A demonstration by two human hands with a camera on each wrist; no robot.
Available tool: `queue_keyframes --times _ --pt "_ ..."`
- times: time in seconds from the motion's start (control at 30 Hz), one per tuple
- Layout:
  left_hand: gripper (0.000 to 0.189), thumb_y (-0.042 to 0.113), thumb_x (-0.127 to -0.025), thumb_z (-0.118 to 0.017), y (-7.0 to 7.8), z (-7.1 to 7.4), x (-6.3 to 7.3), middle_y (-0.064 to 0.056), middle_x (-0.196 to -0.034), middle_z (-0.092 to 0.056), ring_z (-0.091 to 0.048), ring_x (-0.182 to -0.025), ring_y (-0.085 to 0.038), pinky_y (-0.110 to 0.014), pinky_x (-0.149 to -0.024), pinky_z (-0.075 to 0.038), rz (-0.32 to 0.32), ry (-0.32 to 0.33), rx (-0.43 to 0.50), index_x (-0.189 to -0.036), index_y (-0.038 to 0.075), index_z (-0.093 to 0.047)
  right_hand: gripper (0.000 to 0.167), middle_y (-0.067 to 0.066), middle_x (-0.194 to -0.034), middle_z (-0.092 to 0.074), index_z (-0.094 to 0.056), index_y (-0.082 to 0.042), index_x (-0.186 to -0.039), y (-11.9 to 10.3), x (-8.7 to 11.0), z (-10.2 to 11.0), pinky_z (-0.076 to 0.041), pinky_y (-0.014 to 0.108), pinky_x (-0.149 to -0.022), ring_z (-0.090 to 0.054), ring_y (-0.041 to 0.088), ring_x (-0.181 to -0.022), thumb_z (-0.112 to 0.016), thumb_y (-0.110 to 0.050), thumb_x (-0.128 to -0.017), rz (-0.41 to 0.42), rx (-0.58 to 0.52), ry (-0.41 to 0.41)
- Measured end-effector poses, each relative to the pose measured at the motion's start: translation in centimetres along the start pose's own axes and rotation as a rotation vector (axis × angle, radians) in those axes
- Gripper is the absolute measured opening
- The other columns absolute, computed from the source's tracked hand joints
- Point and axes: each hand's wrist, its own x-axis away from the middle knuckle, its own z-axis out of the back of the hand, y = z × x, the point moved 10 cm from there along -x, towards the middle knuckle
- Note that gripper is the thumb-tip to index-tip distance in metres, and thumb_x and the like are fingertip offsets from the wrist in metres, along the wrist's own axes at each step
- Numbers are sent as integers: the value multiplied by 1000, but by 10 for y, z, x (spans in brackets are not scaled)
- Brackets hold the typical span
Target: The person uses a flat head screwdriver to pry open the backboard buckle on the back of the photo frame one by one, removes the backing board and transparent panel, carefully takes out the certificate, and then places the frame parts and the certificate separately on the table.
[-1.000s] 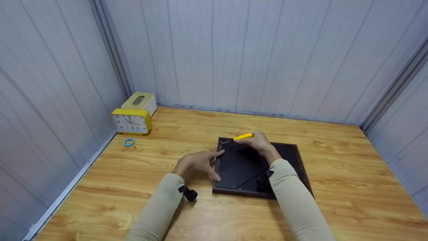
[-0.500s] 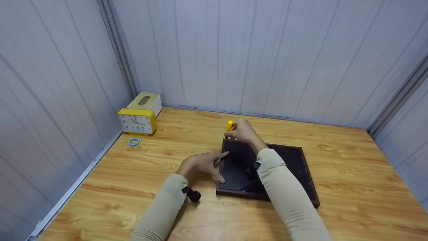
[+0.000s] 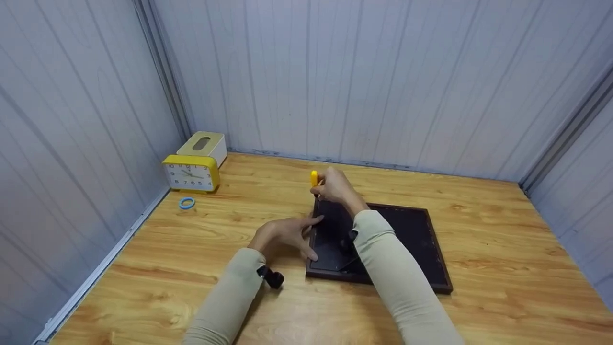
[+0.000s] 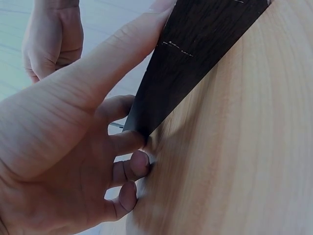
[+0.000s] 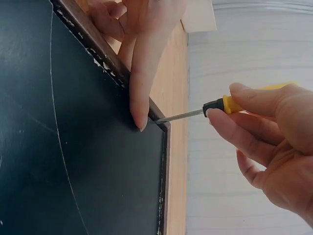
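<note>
A black picture frame with a dark brown rim lies flat on the wooden table, a thin line running across its panel. My left hand grips its left side, thumb and one finger over the rim and the other fingers curled against the outer side. Above the far left corner, my right hand pinches a screwdriver by its yellow handle. In the right wrist view the screwdriver's metal shaft reaches the rim's corner, close beside a left fingertip. The rim shows chipped, pale flecks along its inner edge.
A yellow clock stands at the table's back left, before a white box with an oval slot. A blue ring lies in front of the clock. Pale panelled walls border the table.
My right hand has moved left and away from me to the frame's far left corner, and the screwdriver has swung from slanted to nearly upright. My left hand keeps its hold.
</note>
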Motion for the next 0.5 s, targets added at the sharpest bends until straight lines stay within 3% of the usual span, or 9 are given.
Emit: queue_keyframes --times 0.27,0.4,0.5 --pt "120 57 -67 -88 0 -3 0 -4 -166 -15 -17 -150 -22 -45 -118 -24 2 -17 -8 -161 35 -16 8 17 -84 -72 -72 4 -89 14 11 9 -56 26 -57 -72 36 -77 -74 -2 -87 -55 -29 -44" --pt "120 56 -67 -88 -1 -2 1 -6 -166 -14 -16 -150 -24 -47 -117 -26 2 -21 12 -161 38 -15 6 14 -72 -71 -75 3 -85 22 21 20 -50 26 -54 -70 36 -70 -76 -3 -84 -68 64 -67" --pt "120 56 -67 -88 -3 -1 3 -5 -166 -14 -17 -150 -23 -46 -117 -26 2 -21 23 -160 39 -15 8 11 -69 -71 -78 2 -84 28 30 23 -49 28 -55 -68 31 -64 -77 -6 -85 -64 165 -143"
